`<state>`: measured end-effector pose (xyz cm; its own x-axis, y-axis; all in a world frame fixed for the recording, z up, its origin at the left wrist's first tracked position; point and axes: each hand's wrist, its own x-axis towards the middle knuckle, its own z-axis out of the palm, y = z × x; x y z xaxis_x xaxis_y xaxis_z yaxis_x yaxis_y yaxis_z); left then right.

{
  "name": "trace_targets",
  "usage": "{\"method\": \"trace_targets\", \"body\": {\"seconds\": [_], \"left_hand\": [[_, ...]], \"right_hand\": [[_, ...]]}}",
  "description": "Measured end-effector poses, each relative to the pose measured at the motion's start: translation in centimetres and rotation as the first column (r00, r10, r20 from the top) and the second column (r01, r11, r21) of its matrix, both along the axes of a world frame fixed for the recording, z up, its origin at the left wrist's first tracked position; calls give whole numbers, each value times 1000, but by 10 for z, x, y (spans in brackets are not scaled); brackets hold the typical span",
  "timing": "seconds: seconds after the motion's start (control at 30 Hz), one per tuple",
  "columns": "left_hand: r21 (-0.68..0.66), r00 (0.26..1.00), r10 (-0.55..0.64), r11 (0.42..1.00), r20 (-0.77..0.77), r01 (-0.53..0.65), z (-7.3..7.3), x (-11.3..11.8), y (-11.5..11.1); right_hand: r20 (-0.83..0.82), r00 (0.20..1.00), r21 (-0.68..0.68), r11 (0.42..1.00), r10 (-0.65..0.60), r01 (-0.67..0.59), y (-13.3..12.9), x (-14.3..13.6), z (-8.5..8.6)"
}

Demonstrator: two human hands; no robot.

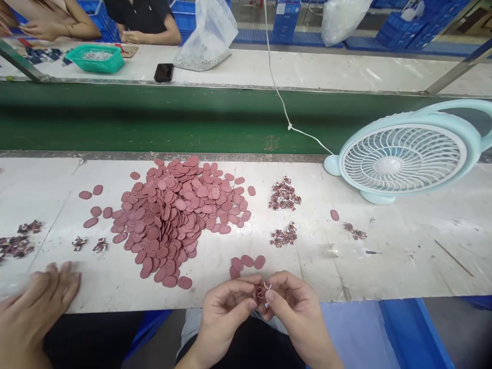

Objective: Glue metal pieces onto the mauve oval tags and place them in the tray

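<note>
Close to the table's near edge, my left hand point(230, 312) and my right hand point(294, 307) meet over a small dark red piece point(259, 293). My left thumb and fingers pinch the dark red piece. My right thumb and forefinger close on a small metal ring point(268, 285) at its right side; my fingers partly cover both. Just beyond my left hand lie several loose red oval discs point(248, 261). Farther left is a large heap of red oval discs point(172, 210). Right of it sit two small piles of dark red and metal bits point(284, 193).
A light blue fan point(400, 159) stands at right, its white cord point(274, 77) running upward. Another person's hand point(46, 292) rests at left near small metal-and-red clusters point(100, 245). Beyond the green divider point(230, 120), co-workers sit by a green basket point(96, 59) and a plastic bag point(207, 36).
</note>
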<state>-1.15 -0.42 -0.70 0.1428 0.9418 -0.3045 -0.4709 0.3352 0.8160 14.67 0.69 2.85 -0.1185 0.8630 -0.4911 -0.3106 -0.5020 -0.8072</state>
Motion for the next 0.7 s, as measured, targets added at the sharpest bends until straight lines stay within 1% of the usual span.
{"method": "trace_targets", "body": {"seconds": [0.17,0.37,0.47,0.57,0.7], "left_hand": [[-1,999,20,1000,-33,-20,-7,0,-4],[-14,1000,26,1000,-12,-26,-13,3,-10],[-4,999,38,999,-2,-38,-15,4,-11],[-4,999,46,999,-11,-47,-15,4,-11],[11,997,71,997,-34,-71,-13,6,-9]], "right_hand": [[38,999,1,1000,30,-30,3,1,4],[-51,998,-14,999,30,-31,3,3,2],[-70,997,-12,1000,26,-27,1,3,3],[-73,997,-4,1000,24,-24,-1,3,3],[-79,997,24,1000,18,-16,-2,3,-1]]}}
